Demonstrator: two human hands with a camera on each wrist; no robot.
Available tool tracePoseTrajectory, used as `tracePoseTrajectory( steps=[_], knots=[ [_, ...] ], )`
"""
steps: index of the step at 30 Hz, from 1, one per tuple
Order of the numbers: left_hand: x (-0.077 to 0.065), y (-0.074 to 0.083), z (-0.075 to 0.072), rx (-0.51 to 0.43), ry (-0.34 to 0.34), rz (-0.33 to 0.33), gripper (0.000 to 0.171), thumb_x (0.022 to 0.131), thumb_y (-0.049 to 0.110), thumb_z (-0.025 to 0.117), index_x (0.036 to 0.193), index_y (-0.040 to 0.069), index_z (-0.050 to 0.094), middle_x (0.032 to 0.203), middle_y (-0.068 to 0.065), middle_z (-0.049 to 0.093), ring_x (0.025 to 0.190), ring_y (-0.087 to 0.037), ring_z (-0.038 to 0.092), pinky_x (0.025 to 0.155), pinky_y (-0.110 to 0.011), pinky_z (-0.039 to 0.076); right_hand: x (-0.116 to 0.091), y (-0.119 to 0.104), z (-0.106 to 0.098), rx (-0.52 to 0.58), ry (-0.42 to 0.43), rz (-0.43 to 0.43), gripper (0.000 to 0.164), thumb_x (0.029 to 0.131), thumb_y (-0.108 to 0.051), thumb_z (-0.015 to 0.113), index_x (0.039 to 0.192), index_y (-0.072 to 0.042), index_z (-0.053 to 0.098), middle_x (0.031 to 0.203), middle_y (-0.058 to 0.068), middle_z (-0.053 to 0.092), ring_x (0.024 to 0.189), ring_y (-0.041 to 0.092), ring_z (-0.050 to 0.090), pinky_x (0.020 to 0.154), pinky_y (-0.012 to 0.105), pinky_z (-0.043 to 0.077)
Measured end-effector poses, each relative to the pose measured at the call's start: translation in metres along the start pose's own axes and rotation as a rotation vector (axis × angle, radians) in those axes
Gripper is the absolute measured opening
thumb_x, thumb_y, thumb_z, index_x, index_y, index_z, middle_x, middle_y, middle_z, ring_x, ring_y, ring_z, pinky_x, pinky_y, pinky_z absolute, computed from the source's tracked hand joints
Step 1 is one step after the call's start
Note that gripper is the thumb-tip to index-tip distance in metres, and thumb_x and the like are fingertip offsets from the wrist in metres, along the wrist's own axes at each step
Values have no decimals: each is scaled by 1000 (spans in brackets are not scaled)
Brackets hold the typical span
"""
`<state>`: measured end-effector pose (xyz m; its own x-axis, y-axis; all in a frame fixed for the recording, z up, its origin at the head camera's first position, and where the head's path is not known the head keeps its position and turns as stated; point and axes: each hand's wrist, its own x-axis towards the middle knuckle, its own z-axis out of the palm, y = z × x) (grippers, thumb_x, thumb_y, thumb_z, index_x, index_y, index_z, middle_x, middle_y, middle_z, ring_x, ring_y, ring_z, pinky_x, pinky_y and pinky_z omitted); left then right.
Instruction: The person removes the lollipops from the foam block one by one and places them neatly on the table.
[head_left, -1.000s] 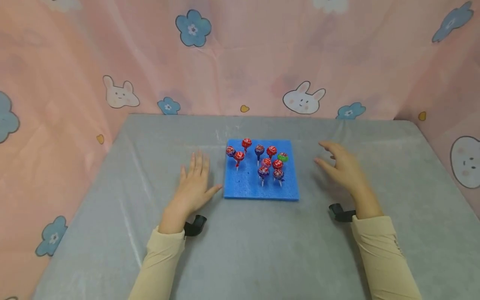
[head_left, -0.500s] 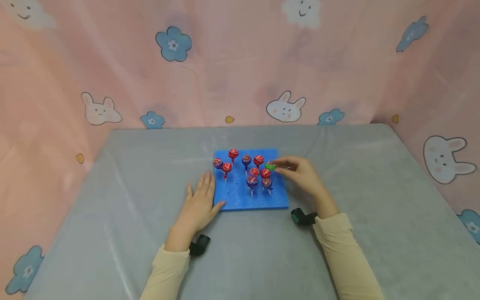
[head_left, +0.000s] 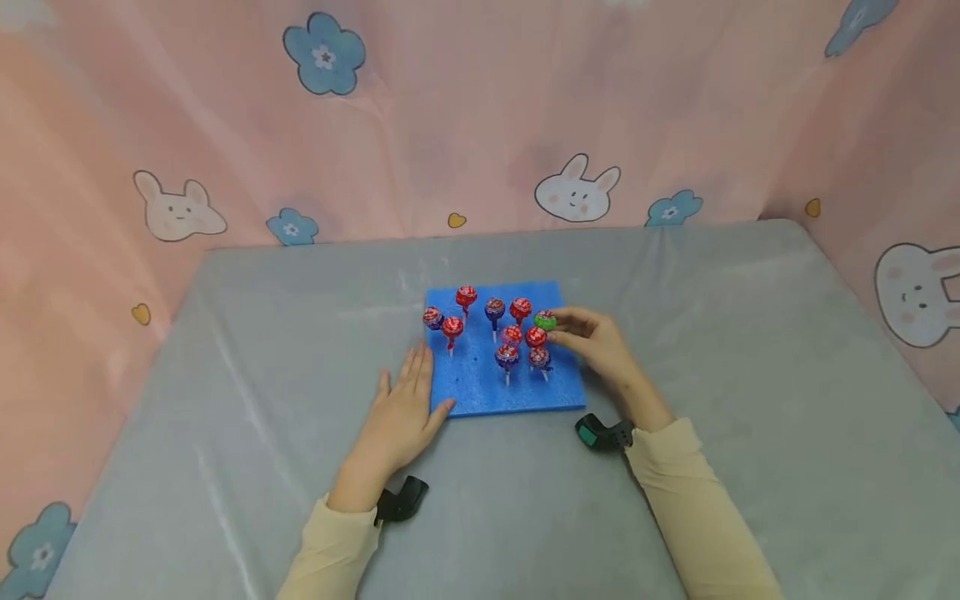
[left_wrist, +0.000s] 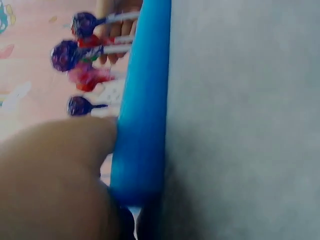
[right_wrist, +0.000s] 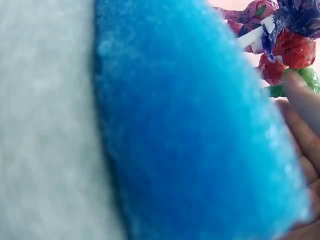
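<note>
A blue foam board point(head_left: 472, 392) lies on the table with several wrapped lollipops standing in it on white sticks. My right hand point(head_left: 600, 348) reaches in from the right and pinches the green lollipop point(head_left: 545, 320) between thumb and fingers. In the right wrist view the thumb lies against the green wrapper point(right_wrist: 309, 77). My left hand point(head_left: 397, 423) rests flat along the board's left edge, fingers straight, the thumb over the front left corner. A red lollipop point(head_left: 536, 337) stands right beside the green one. Seen from the left wrist, the thumb point(left_wrist: 65, 145) overlaps the board's top edge.
Close by the right fingers stand a red-and-purple lollipop point(head_left: 540, 358) and another red one point(head_left: 521, 310). Three more, including a red lollipop point(head_left: 452, 327), are at the board's left. The grey tabletop point(head_left: 495, 500) ends at a pink printed curtain point(head_left: 450, 108).
My right hand has moved left from beside the board to the green lollipop and taken hold of it. My left hand has come right, onto the board's edge. The head view has shifted.
</note>
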<state>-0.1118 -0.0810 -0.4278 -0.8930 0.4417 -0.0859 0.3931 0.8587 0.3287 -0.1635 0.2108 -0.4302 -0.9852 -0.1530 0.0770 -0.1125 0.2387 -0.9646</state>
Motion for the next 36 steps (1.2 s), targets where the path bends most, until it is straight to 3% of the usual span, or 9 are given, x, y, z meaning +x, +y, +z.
tracePoseTrajectory(
  steps=[4, 11, 19, 29, 36],
  knots=[
    [0, 0, 2, -6, 0, 17, 73, 100, 40, 39, 148, -6, 9, 155, -19, 9, 143, -31, 7, 111, -52, 11, 1, 1, 1, -12, -2, 3, 27, 83, 10, 63, 110, 15, 59, 105, 26, 64, 85, 4, 63, 78, 20, 51],
    [3, 0, 0, 30, 65, 58, 71, 100, 37, 41, 148, -6, 12, 156, -18, 8, 143, -31, 6, 112, -53, 10, 4, -2, 1, -36, 23, -23, 25, 82, 13, 62, 106, 18, 59, 103, 33, 61, 81, -2, 61, 77, 19, 50],
    [10, 4, -2, 51, 57, 71, 69, 100, 38, 39, 149, -4, 12, 156, -16, 5, 143, -29, 5, 112, -52, 9, 3, -4, -4, -89, 60, -102, 14, 84, 6, 66, 95, 14, 67, 98, 28, 65, 84, 0, 60, 74, 15, 48],
    [5, -1, 1, 35, 24, 38, 70, 100, 37, 39, 149, -5, 11, 156, -16, 5, 143, -30, 5, 112, -52, 8, 4, 2, 6, 4, 109, -27, 12, 82, 7, 68, 91, 13, 68, 94, 19, 69, 85, 5, 63, 74, 20, 51],
    [5, -1, 2, 29, 20, 33, 70, 100, 38, 38, 149, -4, 10, 156, -16, 4, 143, -30, 4, 112, -51, 7, 4, 1, 7, 27, 119, -15, 11, 83, 8, 65, 93, 14, 67, 95, 20, 68, 84, 6, 63, 75, 20, 51]
  ],
)
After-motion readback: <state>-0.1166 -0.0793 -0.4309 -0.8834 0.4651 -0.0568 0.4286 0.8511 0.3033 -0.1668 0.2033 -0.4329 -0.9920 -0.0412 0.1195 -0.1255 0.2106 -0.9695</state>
